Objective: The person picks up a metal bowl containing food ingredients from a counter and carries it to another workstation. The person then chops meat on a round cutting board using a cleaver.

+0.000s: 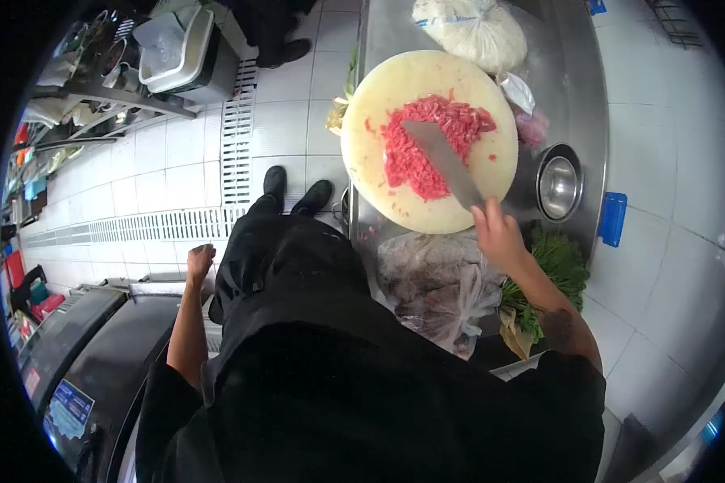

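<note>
My right hand (498, 233) is wrapped round the handle of a broad cleaver (445, 161). Its blade lies over a spread of chopped red meat (427, 113), which covers the middle of a round, pale cutting board (370, 193). Away from the board, my left hand (201, 259) hangs at my side above the floor. Its fingers are curled into a fist, and whether anything is inside cannot be made out.
Close to the board are a bag of white stuff (483, 36), nested metal bowls (559, 187), leafy greens (557, 270) and a clear plastic bag (427, 278). Shelving with a white tub (177, 60) stands at upper left. Another person's shoe (286, 53) shows at the top.
</note>
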Demonstrator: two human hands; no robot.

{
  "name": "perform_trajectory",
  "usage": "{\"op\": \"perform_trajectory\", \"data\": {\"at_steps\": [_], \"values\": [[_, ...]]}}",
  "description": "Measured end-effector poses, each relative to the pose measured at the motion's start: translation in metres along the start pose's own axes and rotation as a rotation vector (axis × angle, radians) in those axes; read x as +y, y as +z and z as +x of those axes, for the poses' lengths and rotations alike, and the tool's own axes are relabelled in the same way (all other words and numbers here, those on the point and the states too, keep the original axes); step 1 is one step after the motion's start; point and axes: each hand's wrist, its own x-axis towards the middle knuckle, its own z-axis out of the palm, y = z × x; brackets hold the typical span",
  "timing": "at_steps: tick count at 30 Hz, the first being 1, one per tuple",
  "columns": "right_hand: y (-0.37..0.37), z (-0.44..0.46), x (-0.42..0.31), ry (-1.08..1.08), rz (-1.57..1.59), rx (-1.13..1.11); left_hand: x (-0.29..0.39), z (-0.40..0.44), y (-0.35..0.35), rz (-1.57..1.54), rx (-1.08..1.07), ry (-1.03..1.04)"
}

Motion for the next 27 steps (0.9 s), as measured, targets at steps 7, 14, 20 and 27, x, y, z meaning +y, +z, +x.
{"op": "perform_trajectory", "data": {"at_steps": [7,14,20,27], "values": [[-0.025,0.026,-0.003,0.093,0.057,-0.081,0.029,0.000,-0.002,-0.112,-0.002,0.019],[-0.036,0.024,-0.017,0.165,0.004,-0.067,0.073,-0.006,0.003,0.111,0.136,0.073],[-0.042,0.030,0.010,0.048,-0.085,-0.133,0.091,0.003,0.002,0.168,0.046,0.213],[-0.037,0.021,0.039,0.062,-0.077,-0.064,0.066,0.000,0.005,0.118,0.099,0.086]]}}
